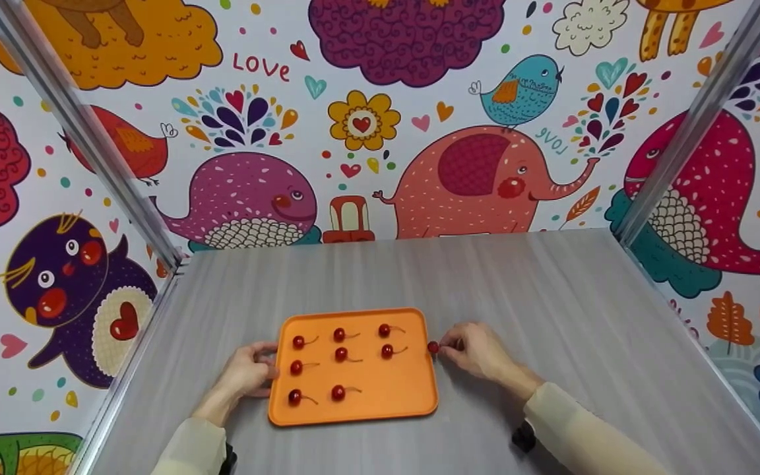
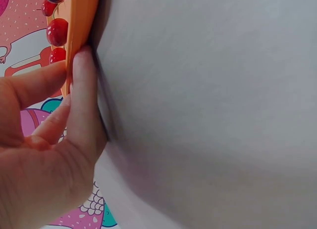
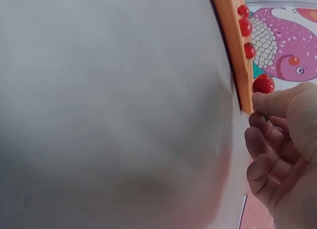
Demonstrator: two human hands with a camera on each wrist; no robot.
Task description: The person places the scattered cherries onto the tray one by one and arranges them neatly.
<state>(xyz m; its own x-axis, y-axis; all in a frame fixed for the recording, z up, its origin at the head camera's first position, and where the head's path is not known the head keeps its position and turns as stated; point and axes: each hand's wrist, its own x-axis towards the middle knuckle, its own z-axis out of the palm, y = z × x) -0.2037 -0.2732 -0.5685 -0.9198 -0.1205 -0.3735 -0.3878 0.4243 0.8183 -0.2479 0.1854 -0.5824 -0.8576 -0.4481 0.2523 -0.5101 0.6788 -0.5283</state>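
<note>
An orange rectangular tray (image 1: 390, 390) lies on the table, with several red cherries on it in loose rows, stems pointing right. My left hand (image 1: 251, 371) grips the tray's left edge; in the left wrist view the thumb and fingers lie on either side of the tray rim (image 2: 81, 26). Just outside the right edge, my right hand (image 1: 482, 353) pinches a single cherry (image 1: 433, 347) between thumb and index finger. The right wrist view shows this cherry (image 3: 263, 84) above the fingertips, a bit of green stem between them. Its other fingers are curled loosely.
The grey wood-grain table (image 1: 538, 297) extends around the tray. Metal posts (image 1: 83, 132) stand at the back corners, and walls printed with cartoon animals (image 1: 472, 185) close off the back and sides. The tray's lower right part holds no cherry.
</note>
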